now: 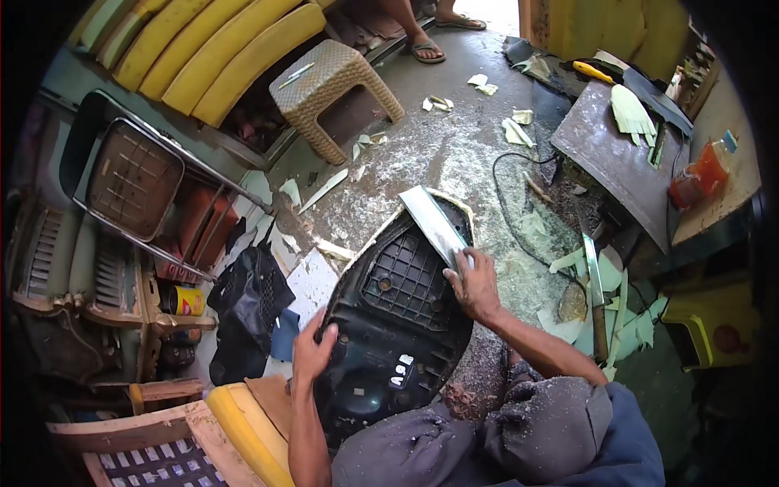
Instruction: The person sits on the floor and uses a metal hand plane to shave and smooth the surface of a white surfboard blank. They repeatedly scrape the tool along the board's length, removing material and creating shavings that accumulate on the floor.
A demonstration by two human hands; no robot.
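A black plastic seat base (377, 341) with a ribbed underside and a pale padded edge lies tilted over my lap. My left hand (315, 349) grips its left edge, fingers partly hidden behind it. My right hand (475, 284) is closed on a long, flat, pale bar (430, 219), which lies over the upper rim of the base at a slant. Right of the base, a long steel blade with a wooden handle (592, 276) rests among pale foam scraps.
Ahead are a woven stool (333, 89), yellow cushions (227, 57) and a person's sandalled foot (426, 50). A metal frame (134, 183) and black material (243, 316) are at left. A dusty board (608, 178) with a red bottle (698, 174) beside it is at right.
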